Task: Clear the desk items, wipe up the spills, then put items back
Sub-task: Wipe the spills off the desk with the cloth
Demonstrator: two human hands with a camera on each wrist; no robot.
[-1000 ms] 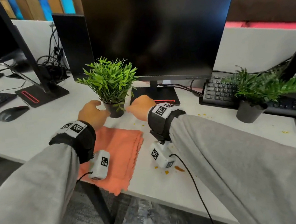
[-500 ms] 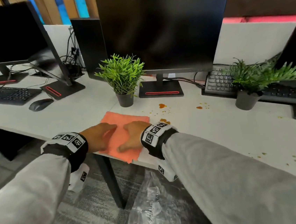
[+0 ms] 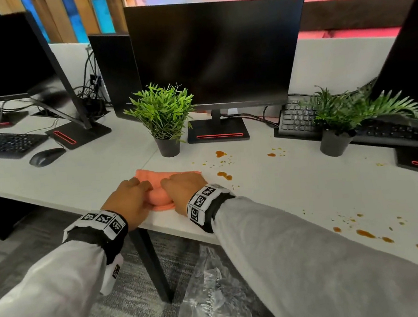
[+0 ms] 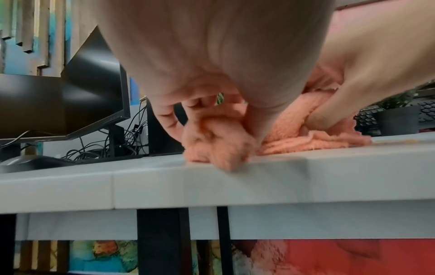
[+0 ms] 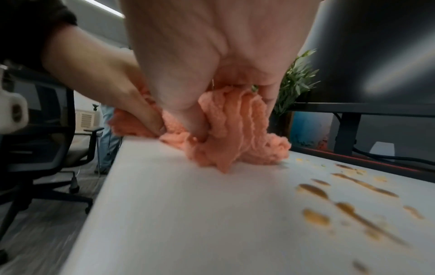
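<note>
An orange cloth [image 3: 159,197] lies bunched at the front edge of the white desk [image 3: 271,193]. My left hand [image 3: 129,200] grips its left part; the left wrist view shows the fingers [image 4: 202,111] curled into the cloth [image 4: 219,148]. Beside it, my right hand [image 3: 182,189] grips the right part, with folds of cloth [image 5: 235,130] gathered between thumb and fingers. Brown spills [image 3: 224,174] dot the desk just right of the cloth, and more spills [image 3: 365,233] lie at the near right. The right wrist view shows the spills [image 5: 315,189] close by.
A small potted plant [image 3: 164,121] stands behind the cloth, in front of a black monitor [image 3: 215,54]. A second plant [image 3: 336,124] and a keyboard [image 3: 299,120] sit at the right. Left are another monitor, keyboard [image 3: 2,144] and mouse [image 3: 45,157]. A plastic bag [image 3: 211,292] lies below the desk edge.
Both hands left the small plant and came back to the cloth at the front edge. They lay flat on it, and now the fingers have curled and bunched it up.
</note>
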